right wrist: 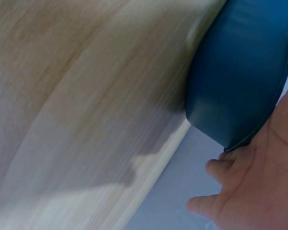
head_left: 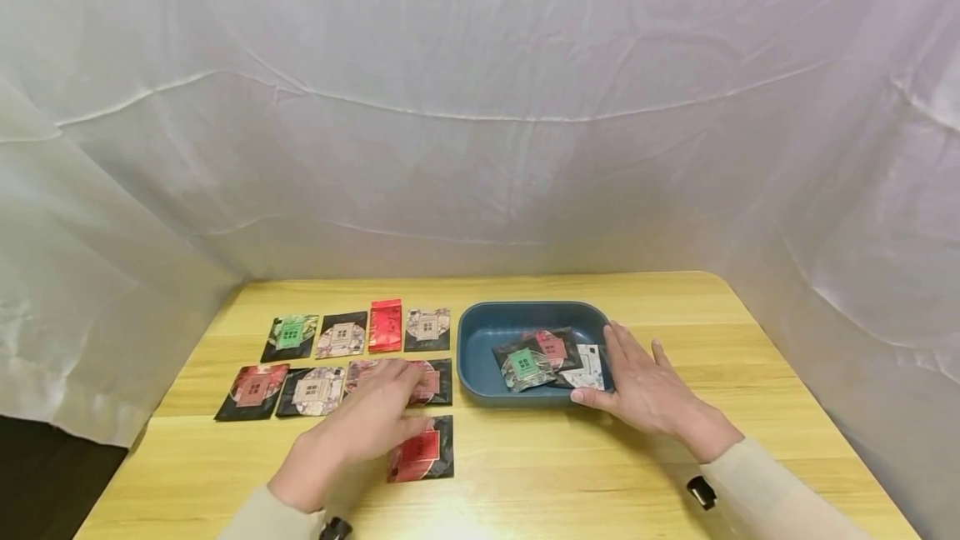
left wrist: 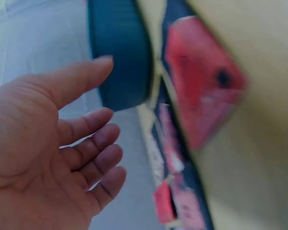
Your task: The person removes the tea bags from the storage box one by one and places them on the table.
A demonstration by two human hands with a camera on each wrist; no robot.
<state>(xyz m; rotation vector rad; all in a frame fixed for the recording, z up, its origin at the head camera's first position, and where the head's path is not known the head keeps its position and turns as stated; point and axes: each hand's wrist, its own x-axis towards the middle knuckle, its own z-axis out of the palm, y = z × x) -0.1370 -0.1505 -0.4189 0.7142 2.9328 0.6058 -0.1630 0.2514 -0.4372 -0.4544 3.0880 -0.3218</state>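
Note:
My left hand is held over the sachets left of the blue tray, fingers loosely bent and nothing in its grasp. Beneath and beside it lie a black sachet with a red label and a black one with a pink label; the hand partly hides a sachet in that row. In the left wrist view, thumb and fingers stand apart from the sachets. My right hand rests against the tray's right end, thumb by the near corner, fingers extended along the side. Inside the tray lie green, pink and white labelled sachets, overlapping.
A back row holds a green-label sachet, two cream-label ones and a narrow red packet. Farther left in the front row are a red-label sachet and a cream-label one. Pale cloth hangs around the wooden table.

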